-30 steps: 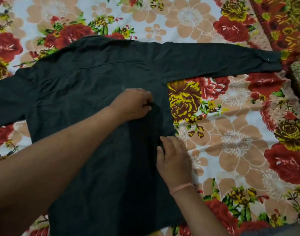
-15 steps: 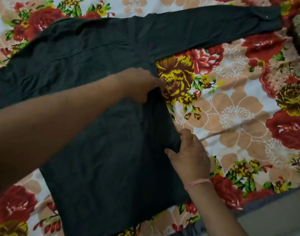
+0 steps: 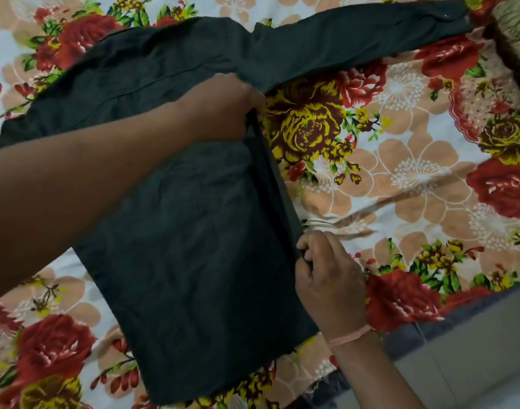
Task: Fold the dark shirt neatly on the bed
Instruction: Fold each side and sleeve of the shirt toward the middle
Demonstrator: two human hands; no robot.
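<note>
The dark shirt [image 3: 194,246] lies spread on the floral bed sheet [image 3: 415,160], back side up, its hem toward me. One long sleeve [image 3: 356,39] stretches to the upper right. My left hand [image 3: 223,107] reaches across the shirt and grips its right side edge just under the armpit. My right hand [image 3: 326,276] pinches the same edge lower down, near the hem. Between the two hands the edge is lifted into a narrow raised strip. The left sleeve is hidden behind my left forearm.
The bed's edge [image 3: 430,329] runs diagonally at the lower right, with grey floor [image 3: 474,364] beyond it. A greenish patterned cushion [image 3: 515,33] sits at the upper right corner, by the sleeve cuff.
Both hands have moved from lying on the shirt to gripping its right side edge, which now lifts off the sheet. The view has shifted down toward the bed's edge.
</note>
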